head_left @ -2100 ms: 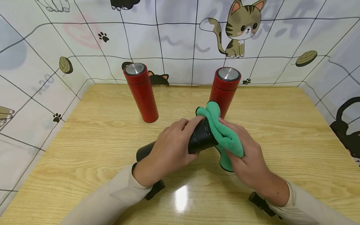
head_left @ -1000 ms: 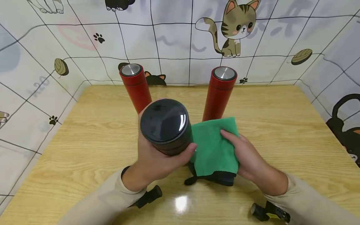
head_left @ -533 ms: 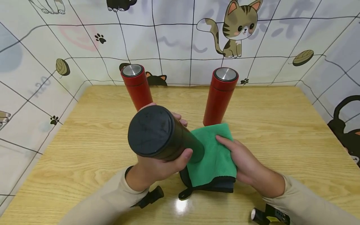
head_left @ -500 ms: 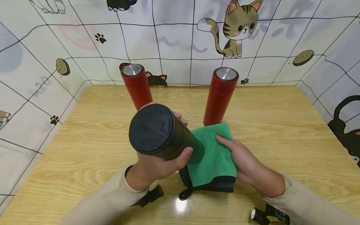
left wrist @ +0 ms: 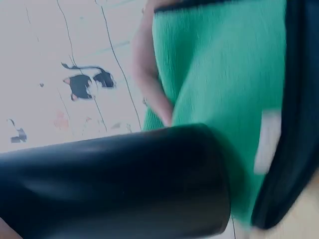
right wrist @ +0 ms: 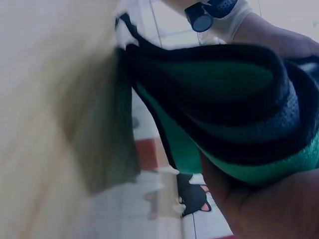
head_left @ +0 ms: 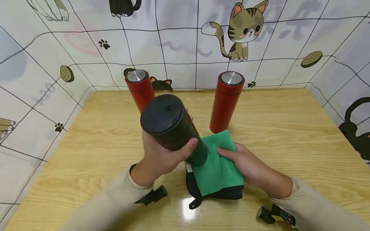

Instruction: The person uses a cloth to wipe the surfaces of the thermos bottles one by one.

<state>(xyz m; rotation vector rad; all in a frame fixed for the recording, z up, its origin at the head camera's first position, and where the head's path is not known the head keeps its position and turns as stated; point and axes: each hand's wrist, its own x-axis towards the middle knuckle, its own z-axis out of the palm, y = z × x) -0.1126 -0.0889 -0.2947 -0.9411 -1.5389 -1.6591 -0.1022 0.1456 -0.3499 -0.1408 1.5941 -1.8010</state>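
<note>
My left hand [head_left: 159,157] grips a black insulated bottle [head_left: 177,133], fingers wrapped round it and thumb along the near side. Tilted, the bottle shows one round matte end toward the head camera; its lower end is against a green cloth [head_left: 219,168]. In the left wrist view that bottle end [left wrist: 149,179] presses close to the green cloth [left wrist: 224,64]. My right hand [head_left: 250,165] pinches the cloth, thumb on top of the green face. Folded, dark-backed layers of the cloth [right wrist: 234,114] show in the right wrist view, above the table.
Two red insulated bottles with steel-topped lids stand toward the back of the wooden table [head_left: 289,134]: one at left [head_left: 141,93], partly behind the black bottle, and one at right [head_left: 226,102]. A cat-patterned wall covering [head_left: 179,45] borders the table.
From lying almost level with the cloth bunched over its right end, the black bottle has swung up toward the head camera. The cloth has spread flatter; lately the bottle has risen slightly.
</note>
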